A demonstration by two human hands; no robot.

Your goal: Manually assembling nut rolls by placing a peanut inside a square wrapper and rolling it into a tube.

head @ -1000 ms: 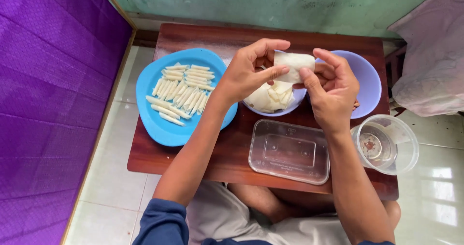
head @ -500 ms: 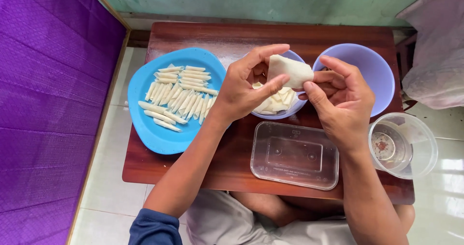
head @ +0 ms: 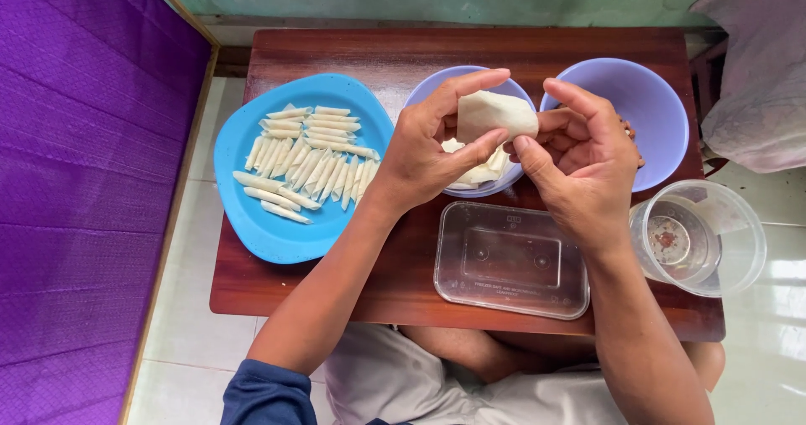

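Blue plate [head: 252, 224], left of the middle bowl: many thin white rolled wrappers [head: 306, 152] already lie on it in rough rows, packed side by side. Judged from this, a good share of the rolling is done.

Middle lilac bowl [head: 428, 85]: a small heap of flat white wrapper sheets [head: 487, 172] shows below the hands, so stock is left to work through. How many sheets, cannot tell; the hands hide most of the bowl.

Left hand [head: 420, 152], over the left rim of the middle bowl: fingers closed on the wrapper in hand [head: 495, 113]. Index finger curves over its top edge, thumb presses its lower edge from below.

The wrapper in hand is held in the air directly above the middle bowl, between the two hands. It reads as a folded, plump, pale piece, not yet a thin roll; judged as mid-fold.

Right hand [head: 579, 161], right of the middle bowl: fingers closed on the right end of the same piece, thumb at its lower right corner, fingertips behind it.

Right lilac bowl [head: 663, 114], just right of the middle bowl: contents hidden by the right hand.

Clear rectangular container [head: 510, 261], on the wooden worktop [head: 336, 286] just in front of the middle bowl: empty. Clear round tub [head: 701, 236], further right, at the worktop's edge.
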